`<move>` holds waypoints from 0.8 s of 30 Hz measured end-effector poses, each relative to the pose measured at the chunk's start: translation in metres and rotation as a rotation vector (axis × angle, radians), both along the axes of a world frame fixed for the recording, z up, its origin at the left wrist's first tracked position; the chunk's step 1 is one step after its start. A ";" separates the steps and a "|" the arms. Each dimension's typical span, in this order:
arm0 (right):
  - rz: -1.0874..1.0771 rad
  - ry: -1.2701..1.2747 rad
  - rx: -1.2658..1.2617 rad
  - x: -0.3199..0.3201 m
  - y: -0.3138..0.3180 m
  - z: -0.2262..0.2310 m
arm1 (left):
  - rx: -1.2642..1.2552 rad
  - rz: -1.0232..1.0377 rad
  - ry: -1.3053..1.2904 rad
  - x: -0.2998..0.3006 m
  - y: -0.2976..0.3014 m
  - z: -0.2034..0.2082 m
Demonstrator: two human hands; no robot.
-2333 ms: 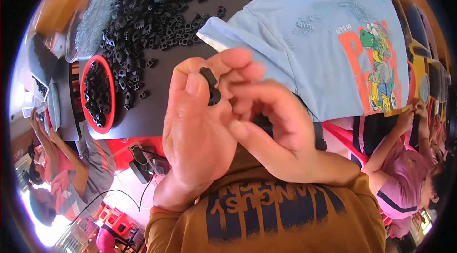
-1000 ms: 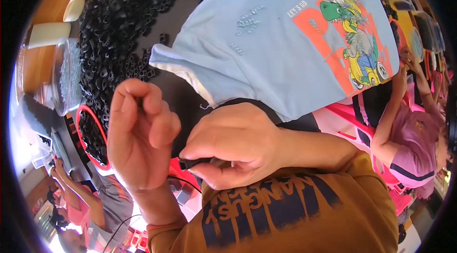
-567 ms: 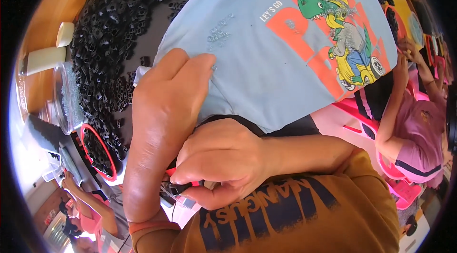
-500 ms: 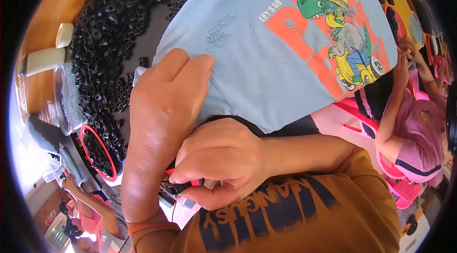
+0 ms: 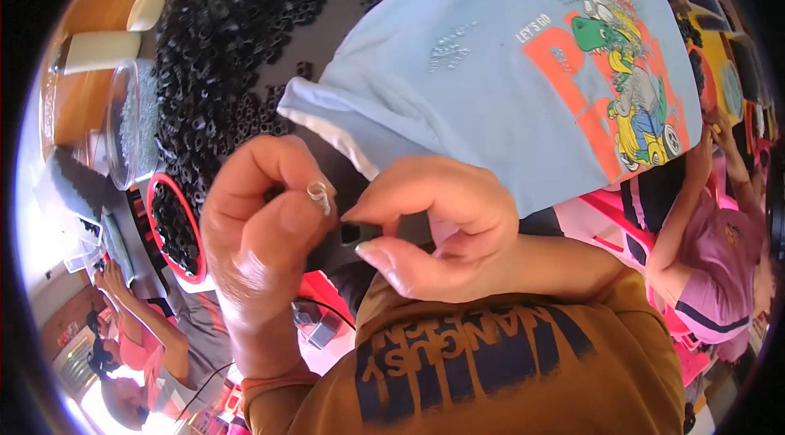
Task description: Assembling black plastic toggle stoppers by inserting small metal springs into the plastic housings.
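Observation:
Between the thumb and fingers of my left hand (image 5: 266,226) sits a small coiled metal spring (image 5: 320,196). My right hand (image 5: 450,226) pinches a small black plastic part (image 5: 356,233) by its ends, its dark hollow side showing. Both hands are close together, the spring just up and left of the black part, apart from it. Behind them lies a light-blue printed T-shirt (image 5: 409,108), spread flat, with clusters of loose springs (image 5: 451,47) on it.
Many black plastic parts (image 5: 221,51) cover the table left of the shirt. Farther left are a clear tub (image 5: 123,136) of springs, white cylinders (image 5: 102,52) and a red-rimmed basket (image 5: 200,255) of black parts. Other people work at both sides, one in a purple shirt (image 5: 711,255).
My left hand has come back from the shirt's edge with a spring now visible in its pinch. My right hand has moved up and right, bringing the black part beside it.

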State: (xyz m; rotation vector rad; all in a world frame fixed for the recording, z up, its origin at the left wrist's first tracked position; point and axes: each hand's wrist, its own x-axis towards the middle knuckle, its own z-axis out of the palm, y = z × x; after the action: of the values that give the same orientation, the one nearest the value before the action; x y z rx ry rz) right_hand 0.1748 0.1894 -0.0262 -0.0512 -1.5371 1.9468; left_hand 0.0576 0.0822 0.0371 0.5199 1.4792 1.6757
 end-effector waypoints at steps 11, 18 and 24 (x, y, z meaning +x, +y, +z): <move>0.129 -0.110 0.104 0.000 0.002 -0.004 | 0.174 0.159 0.030 0.019 -0.018 -0.029; 0.125 -0.126 0.121 0.000 0.000 -0.001 | 0.255 0.175 0.065 0.021 -0.022 -0.041; 0.089 -0.121 0.183 -0.002 0.000 -0.001 | 0.146 0.330 0.287 0.025 -0.022 -0.037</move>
State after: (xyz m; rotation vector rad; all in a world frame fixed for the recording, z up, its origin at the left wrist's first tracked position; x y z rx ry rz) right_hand 0.1729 0.1892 -0.0270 -0.0234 -1.8198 1.8917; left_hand 0.0827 0.0606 -0.0004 0.6432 1.7295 2.0445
